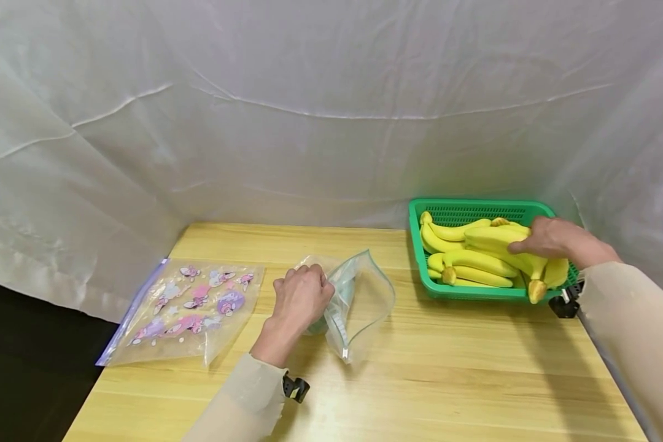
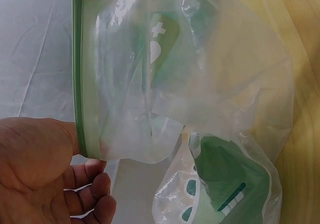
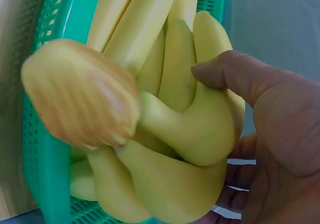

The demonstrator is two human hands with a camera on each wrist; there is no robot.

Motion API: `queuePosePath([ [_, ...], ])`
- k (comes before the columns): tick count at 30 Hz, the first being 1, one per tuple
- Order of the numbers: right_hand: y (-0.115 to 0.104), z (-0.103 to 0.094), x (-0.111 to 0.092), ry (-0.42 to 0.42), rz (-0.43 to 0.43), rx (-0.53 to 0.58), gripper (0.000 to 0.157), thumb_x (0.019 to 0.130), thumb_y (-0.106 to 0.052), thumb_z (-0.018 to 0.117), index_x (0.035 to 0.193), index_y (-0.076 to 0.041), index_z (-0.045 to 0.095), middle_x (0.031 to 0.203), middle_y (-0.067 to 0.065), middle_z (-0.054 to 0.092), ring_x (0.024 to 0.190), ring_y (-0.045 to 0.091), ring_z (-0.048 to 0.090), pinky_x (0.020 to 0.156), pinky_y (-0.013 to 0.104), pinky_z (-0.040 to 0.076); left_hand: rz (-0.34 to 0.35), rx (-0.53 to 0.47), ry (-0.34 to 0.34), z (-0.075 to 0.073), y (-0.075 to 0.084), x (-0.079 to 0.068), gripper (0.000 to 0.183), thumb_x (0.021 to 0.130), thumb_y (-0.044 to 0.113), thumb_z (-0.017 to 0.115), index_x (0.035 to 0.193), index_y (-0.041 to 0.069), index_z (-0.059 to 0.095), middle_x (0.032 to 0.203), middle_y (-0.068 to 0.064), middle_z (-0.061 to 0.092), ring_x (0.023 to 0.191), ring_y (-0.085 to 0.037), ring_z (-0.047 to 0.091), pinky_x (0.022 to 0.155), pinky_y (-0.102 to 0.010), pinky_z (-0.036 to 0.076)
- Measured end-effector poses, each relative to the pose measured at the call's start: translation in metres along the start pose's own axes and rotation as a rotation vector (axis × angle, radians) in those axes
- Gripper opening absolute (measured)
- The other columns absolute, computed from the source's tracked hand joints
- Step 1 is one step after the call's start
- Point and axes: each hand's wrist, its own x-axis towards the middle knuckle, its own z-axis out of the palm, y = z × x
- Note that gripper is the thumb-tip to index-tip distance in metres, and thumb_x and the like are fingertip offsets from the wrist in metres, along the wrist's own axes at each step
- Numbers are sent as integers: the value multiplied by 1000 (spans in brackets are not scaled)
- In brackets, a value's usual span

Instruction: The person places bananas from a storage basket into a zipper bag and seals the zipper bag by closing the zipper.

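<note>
In the head view, my left hand (image 1: pixel 301 301) grips the edge of a clear zip bag (image 1: pixel 342 301) with a green seal, mouth spread toward the right. The left wrist view shows that bag (image 2: pixel 220 89) close up, green printed shapes on it, with the hand (image 2: pixel 40 174) pinching one end of the zip strip. At the right, my right hand (image 1: pixel 555 239) holds a bunch of bananas (image 1: pixel 492 238) by its side, at the green basket (image 1: pixel 417 252). Up close in the right wrist view, thumb and fingers wrap the bunch (image 3: pixel 200 129), whose brown stem end faces the camera.
More bananas (image 1: pixel 483 263) lie in the basket under and beside the held bunch. A clear bag with pink and purple cartoon prints (image 1: pixel 199 301) lies flat at the left of the wooden table (image 1: pixel 420 393). Whitish sheeting (image 1: pixel 331 153) hangs behind the table.
</note>
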Motion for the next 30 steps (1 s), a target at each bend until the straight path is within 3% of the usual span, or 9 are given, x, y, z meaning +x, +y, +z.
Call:
queuePosePath([
  [5, -4, -5, -7, 32, 26, -34, 95, 93, -70, 62, 123, 20, 51, 119, 42, 58, 89, 42, 62, 73, 57, 52, 10, -8, -2, -1, 2, -1, 15, 96, 24, 60, 83, 17, 58, 80, 0, 56, 83, -26, 55, 88, -58, 46],
  [10, -15, -14, -15, 70, 48, -46, 110, 91, -79, 57, 129, 23, 43, 127, 49, 51, 99, 54, 62, 74, 61, 52, 10, -15, 11, -1, 5, -2, 15, 96, 24, 60, 82, 17, 58, 80, 0, 57, 83, -26, 56, 86, -57, 47],
  [20, -63, -23, -34, 170, 30, -74, 113, 92, -76, 57, 136, 25, 35, 130, 50, 51, 108, 62, 60, 78, 67, 53, -4, -59, 33, 0, 12, 0, 14, 96, 24, 62, 84, 17, 58, 80, 0, 57, 81, -25, 53, 87, -57, 47],
  [26, -99, -23, -43, 250, -24, -69, 103, 92, -72, 61, 134, 20, 42, 126, 44, 56, 105, 56, 62, 82, 64, 51, -9, -74, 64, 3, 15, 2, 14, 95, 24, 59, 83, 17, 55, 80, -1, 56, 82, -27, 54, 87, -57, 47],
  [30, -124, -13, -48, 337, -78, -30, 91, 89, -68, 67, 126, 14, 50, 106, 30, 61, 91, 43, 61, 74, 53, 50, -15, -89, 91, 4, 17, 1, 14, 94, 22, 58, 81, 17, 54, 78, -2, 56, 82, -28, 54, 85, -58, 47],
])
